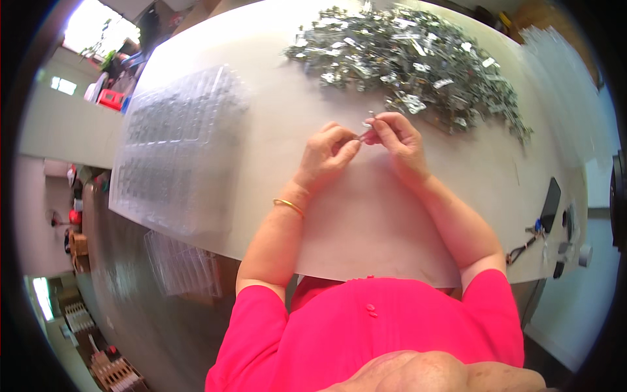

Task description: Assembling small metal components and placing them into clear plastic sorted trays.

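Observation:
Over the middle of the white table, my left hand and my right hand meet at the fingertips. Between them is a small metal part, pinched by both hands; its exact kind is too small to make out. Just beyond the hands lies a large heap of small silvery metal parts, some with bright flat plates. To the left, clear plastic trays with rows of compartments lie on the table, and greyish parts show through them.
Clear plastic sheets or bags lie along the right edge. Near the front right are a dark phone, keys with a blue tag and a white roll. More clear trays sit below the table's left front edge.

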Tool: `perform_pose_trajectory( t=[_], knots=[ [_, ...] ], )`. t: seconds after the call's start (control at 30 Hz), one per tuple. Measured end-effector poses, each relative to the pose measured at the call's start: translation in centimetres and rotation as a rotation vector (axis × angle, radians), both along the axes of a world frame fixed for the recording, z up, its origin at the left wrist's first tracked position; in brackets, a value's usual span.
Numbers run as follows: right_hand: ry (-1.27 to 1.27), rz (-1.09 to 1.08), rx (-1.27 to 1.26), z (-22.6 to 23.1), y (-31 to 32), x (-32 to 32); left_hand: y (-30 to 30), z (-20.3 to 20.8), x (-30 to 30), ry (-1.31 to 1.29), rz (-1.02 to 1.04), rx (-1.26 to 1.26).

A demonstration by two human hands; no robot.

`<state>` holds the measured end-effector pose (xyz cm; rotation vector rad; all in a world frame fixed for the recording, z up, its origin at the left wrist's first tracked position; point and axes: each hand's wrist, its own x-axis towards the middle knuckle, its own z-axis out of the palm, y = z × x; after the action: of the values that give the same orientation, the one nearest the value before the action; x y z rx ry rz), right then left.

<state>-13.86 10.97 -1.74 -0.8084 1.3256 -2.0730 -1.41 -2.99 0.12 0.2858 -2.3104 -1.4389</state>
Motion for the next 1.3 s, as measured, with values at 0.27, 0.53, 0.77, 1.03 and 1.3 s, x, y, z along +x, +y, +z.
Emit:
perform_pose_trajectory(
  t=[0.27, 0.53, 0.77, 1.03, 1.3],
  knots=[
    [-0.056, -0.064, 0.111, -0.5, 0.8, -0.2, 0.6, -1.4, -0.8, 0.253, 0.045, -0.264],
    [-0.055, -0.109, 0.065, -0.6, 0.7, 0.2, 0.2, -0.8, -0.5, 0.331, 0.242, -0.404],
    [-0.035, -0.052, 0.054, -1.4, 1.0, 0.0, 0.7, 5.1, 1.5, 0.350, 0.353, -0.022],
    [0.032, -0.048, 0.105, -2.0, 0.9, -0.5, -5.5, 12.2, 12.5, 0.291, 0.700, -0.491],
    [0.031, -0.012, 0.092, -2.0, 0.5, -0.4, -14.3, 13.1, 23.4, -0.071, 0.995, -0.459]
  ],
)
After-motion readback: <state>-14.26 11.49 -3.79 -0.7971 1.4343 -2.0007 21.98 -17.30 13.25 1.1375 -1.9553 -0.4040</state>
